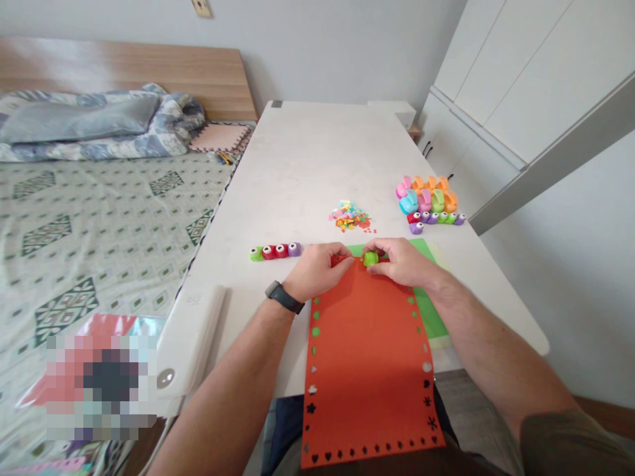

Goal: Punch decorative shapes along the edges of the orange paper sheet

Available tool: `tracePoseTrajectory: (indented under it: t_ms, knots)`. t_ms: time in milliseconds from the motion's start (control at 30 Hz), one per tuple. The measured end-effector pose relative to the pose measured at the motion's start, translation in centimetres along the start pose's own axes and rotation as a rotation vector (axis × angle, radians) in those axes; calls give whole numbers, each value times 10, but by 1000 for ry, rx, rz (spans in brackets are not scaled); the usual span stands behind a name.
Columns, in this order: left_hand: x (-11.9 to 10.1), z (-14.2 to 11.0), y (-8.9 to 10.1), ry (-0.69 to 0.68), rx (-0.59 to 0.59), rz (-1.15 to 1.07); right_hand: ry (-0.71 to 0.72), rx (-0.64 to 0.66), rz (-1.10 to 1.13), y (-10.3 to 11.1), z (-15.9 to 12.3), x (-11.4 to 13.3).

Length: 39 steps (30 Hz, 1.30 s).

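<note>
A red-orange paper sheet (370, 357) with small shapes punched along its edges lies on the white table (307, 158) and hangs over the near edge onto my lap. My right hand (404, 261) pinches a small green paper punch (370, 258) at the sheet's far edge. My left hand (320, 268), with a black watch on the wrist, is curled closed on the same far edge, fingers pressing the paper beside the punch. A green sheet (429, 311) lies under the red one.
A row of small punches (275, 251) sits left of my hands. A pile of coloured paper cut-outs (350, 217) lies beyond. More punches (430, 203) are grouped at the right. A white device (191, 337) rests at the table's left edge. A bed (94, 211) stands to the left.
</note>
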<state>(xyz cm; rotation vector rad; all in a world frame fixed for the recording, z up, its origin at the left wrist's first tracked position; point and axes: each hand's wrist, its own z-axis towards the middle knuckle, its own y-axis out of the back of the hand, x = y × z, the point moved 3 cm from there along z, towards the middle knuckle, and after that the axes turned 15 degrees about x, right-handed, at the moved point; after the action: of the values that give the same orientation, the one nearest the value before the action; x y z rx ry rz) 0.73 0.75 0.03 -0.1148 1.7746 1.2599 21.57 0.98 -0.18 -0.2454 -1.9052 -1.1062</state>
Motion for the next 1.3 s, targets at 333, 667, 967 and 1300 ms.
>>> tracePoseTrajectory:
  t_ms: [333, 667, 967, 1300]
  knots:
    - [0, 0, 0, -3, 10, 18, -3, -7, -13, -1, 1, -2]
    - [-24, 7, 1, -103, -94, 366, 35, -41, -47, 0, 1, 4]
    - [-26, 25, -11, -80, 75, 409, 35, -42, -100, 0, -1, 9]
    - [-23, 26, -18, -78, 105, 383, 62, -57, -123, -1, -2, 6]
